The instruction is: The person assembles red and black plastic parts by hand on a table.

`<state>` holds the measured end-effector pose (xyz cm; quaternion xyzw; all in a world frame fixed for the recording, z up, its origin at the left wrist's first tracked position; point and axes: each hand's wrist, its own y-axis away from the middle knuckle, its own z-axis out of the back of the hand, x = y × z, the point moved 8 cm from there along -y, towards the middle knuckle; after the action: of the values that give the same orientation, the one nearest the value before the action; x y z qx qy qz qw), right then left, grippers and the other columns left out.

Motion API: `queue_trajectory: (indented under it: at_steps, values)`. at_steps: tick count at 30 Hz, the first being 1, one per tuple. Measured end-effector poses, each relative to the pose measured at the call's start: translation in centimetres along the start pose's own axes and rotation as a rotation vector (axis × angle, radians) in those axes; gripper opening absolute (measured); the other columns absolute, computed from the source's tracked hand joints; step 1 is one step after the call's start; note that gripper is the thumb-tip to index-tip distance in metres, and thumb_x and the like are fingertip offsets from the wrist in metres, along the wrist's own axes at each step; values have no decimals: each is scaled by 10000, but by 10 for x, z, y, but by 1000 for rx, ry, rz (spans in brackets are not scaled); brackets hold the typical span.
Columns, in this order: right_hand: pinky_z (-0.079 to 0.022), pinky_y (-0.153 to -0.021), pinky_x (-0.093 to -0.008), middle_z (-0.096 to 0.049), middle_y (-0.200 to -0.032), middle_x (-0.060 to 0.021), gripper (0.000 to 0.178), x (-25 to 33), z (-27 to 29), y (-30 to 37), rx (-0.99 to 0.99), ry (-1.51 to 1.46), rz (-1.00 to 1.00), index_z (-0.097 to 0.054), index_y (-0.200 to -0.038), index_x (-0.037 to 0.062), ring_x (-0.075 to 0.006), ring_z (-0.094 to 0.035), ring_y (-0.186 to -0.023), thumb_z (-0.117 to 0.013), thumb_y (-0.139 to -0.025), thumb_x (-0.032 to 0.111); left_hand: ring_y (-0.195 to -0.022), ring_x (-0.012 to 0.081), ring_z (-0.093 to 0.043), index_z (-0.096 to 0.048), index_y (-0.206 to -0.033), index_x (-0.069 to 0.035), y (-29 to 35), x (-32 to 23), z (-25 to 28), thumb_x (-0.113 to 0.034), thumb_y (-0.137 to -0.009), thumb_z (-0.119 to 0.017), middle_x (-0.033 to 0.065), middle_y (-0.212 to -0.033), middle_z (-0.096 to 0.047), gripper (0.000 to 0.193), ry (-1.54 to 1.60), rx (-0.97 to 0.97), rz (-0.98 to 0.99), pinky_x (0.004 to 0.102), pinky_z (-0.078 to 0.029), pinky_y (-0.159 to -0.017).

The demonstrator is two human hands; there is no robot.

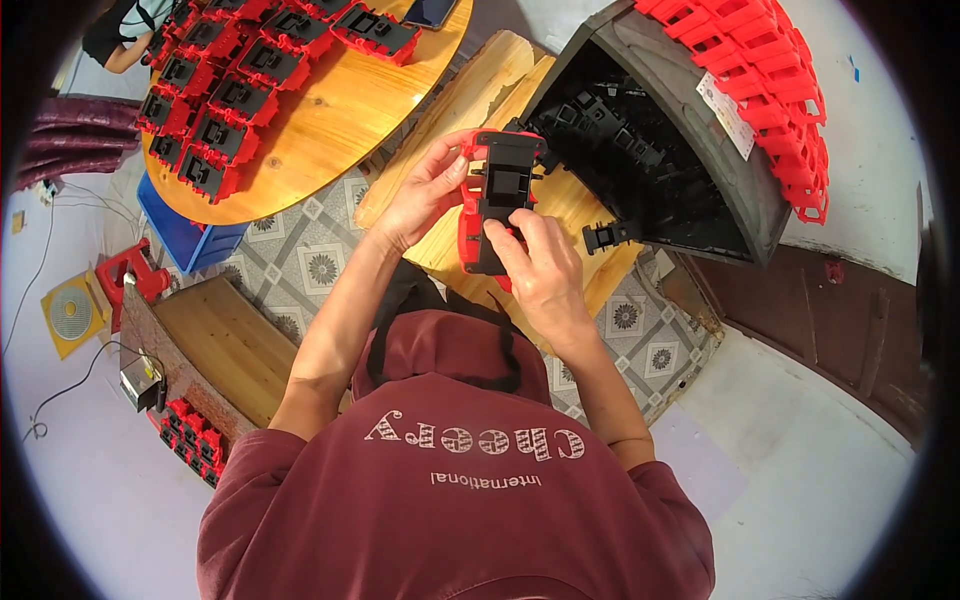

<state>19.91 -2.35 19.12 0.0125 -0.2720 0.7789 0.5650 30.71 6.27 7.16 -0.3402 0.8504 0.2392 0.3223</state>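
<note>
A red plastic housing with a black insert [507,160] is held upright in front of me, above a wooden board [420,205]. My left hand [425,200] grips its left edge, thumb on the near side and fingers behind. My right hand [545,270] is closed at its lower right, fingertips pressed against the black face. What lies under those fingertips is hidden. Just right of my right hand, a loose black plastic piece [605,237] rests near the board's edge.
A black crate [765,205] of black parts lies tilted at the right, with stacked red frames [760,80] beyond it. An oval wooden table [350,115] holds several red-and-black assemblies [240,95]. Below it sits a blue bin [165,230]. Another person's arm [128,55] shows far left.
</note>
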Motion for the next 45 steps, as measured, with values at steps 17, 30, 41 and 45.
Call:
queue_trajectory:
  at_steps: [17,30,41,45]
  values:
    - [-434,-922,-400,-568,-1155,-160,512,-67,13,-4,-330,-405,-423,-545,-1249,9,-301,-519,-1122,-735,-824,222,-1079,164,-535,-399,-1279,-107,-1,-8,-21,-279,-895,-673,72,-1167,-540,503,-162,-123,-14,338,-446,-935]
    - [-374,-1023,-294,-475,-1371,-79,729,-120,-61,-8,-18,-1526,-779,-270,-1484,28,-145,-455,-1236,-548,-957,448,-1066,190,-594,-497,-1277,-133,-29,-9,-5,-473,-930,-575,55,-1175,-601,492,-32,-283,39,388,-510,-883]
    - [-328,-1082,-306,-466,-1387,-137,837,-76,-62,5,15,-1419,-642,-239,-1480,-35,-171,-445,-1274,-736,-834,156,-946,175,-636,-530,-1239,-57,-25,-25,-8,-475,-953,-533,76,-1079,-633,507,22,-250,-156,351,-555,-812]
    - [-308,-1091,-319,-417,-1418,-152,879,-98,-58,-7,-45,-1449,-726,-186,-1504,2,-164,-387,-1309,-712,-872,314,-1021,160,-589,-500,-1245,-61,-13,-11,-22,-343,-975,-539,72,-1133,-589,392,-76,-160,-90,338,-509,-884]
